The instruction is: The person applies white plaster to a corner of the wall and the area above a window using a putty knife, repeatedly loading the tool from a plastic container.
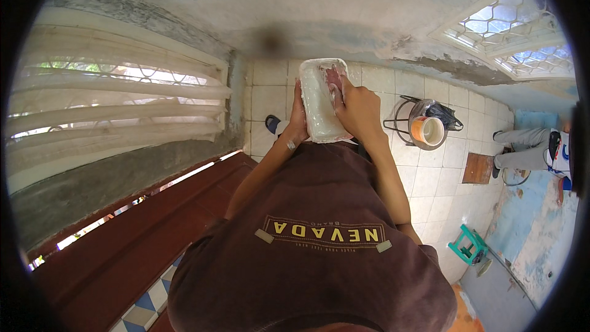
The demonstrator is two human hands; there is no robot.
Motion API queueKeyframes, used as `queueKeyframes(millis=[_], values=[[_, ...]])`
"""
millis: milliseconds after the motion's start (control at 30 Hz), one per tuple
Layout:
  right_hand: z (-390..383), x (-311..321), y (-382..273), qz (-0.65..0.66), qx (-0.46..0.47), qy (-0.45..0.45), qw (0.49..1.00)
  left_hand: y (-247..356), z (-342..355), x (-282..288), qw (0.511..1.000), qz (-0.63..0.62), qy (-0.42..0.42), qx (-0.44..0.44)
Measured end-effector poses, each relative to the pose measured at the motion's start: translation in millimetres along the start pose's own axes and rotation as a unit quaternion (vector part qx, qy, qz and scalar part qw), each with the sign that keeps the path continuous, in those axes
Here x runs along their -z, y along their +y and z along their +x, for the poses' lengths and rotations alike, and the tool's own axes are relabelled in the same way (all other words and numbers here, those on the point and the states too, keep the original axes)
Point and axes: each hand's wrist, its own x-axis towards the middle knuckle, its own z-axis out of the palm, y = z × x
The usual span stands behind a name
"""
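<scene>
In front of my torso is a white rectangular tub (320,61), its long side pointing away from me. Thick white paste (322,107) coats its inside and rim. My left hand (297,118) grips the tub's left wall, fingers largely hidden beneath it. My right hand (361,110) reaches over the right rim, closed on a reddish flat piece (334,76) smeared with white. That piece rests in or just above the paste near the tub's far end; its exact kind is unclear.
Right of me, a dark-framed stool (399,122) bears an orange-and-white bucket (425,130) and black plastic bag (444,115). Farther right are a green plastic stool (469,246) and another person (530,147). Patchy wall (344,6) lies ahead; a curtained window (123,98) is left.
</scene>
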Motion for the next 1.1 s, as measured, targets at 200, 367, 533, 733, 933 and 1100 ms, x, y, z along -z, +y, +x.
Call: queueKeyframes(millis=[200,367,533,733,933,1100], values=[[2,-5,-2,0.004,0.0,0.002,1.0,0,3,2,1.0,0.022,0.009,0.012],[0,11,-7,-0.005,-0.01,-0.009,1.0,0,2,-2,1.0,0.012,0.013,0.011],[3,1,-1,-0.009,0.008,0.002,1.0,-3,5,6,0.999,0.031,-0.01,0.016],[-1,10,-6,0.003,0.006,0.015,1.0,-3,5,4,0.999,0.043,0.001,0.0],[2,6,-5,-0.009,0.012,0.003,1.0,1,6,1,0.999,0.02,-0.028,0.014],[-2,14,-13,0.001,0.008,0.007,1.0,0,5,8,0.999,0.044,-0.004,0.022]])
